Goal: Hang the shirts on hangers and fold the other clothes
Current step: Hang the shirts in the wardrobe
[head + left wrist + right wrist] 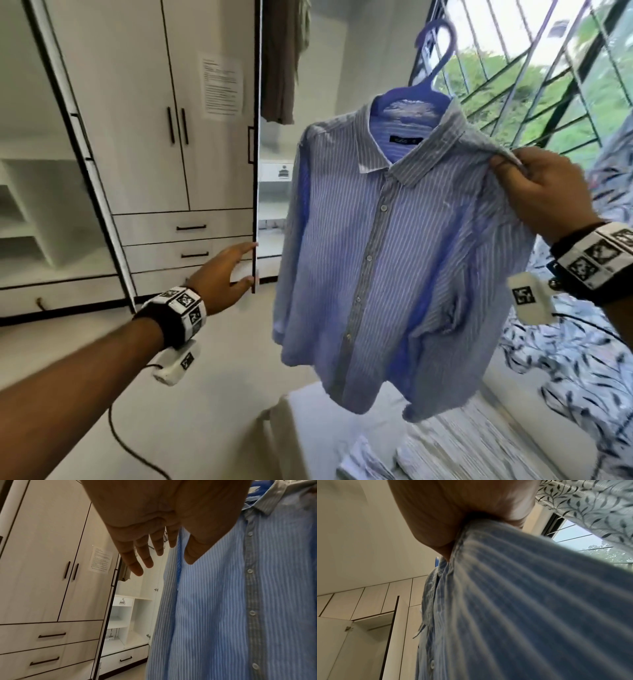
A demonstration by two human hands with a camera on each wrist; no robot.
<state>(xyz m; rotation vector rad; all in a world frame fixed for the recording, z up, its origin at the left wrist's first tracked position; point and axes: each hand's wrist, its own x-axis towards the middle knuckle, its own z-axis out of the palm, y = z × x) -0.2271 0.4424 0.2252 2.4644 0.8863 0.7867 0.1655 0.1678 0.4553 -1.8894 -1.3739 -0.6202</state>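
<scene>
A blue-and-white striped shirt (394,246) hangs buttoned on a blue plastic hanger (423,82), held up in the air. My right hand (544,192) pinches the shirt's right shoulder, and in the right wrist view the bunched fabric (513,601) runs out from under the hand (462,513). My left hand (226,277) is open with straight fingers, reaching toward the edge of the open wardrobe door (255,171) without holding anything. In the left wrist view the left hand's fingers (137,555) spread in front of the wardrobe, the shirt (231,601) to their right.
A white wardrobe (154,120) with drawers (185,228) stands at left, its inside shelves (123,615) showing. Dark clothes (284,61) hang inside it. Folded white clothes (428,445) lie on the bed below. A leaf-patterned curtain (582,359) and a barred window (548,85) are at right.
</scene>
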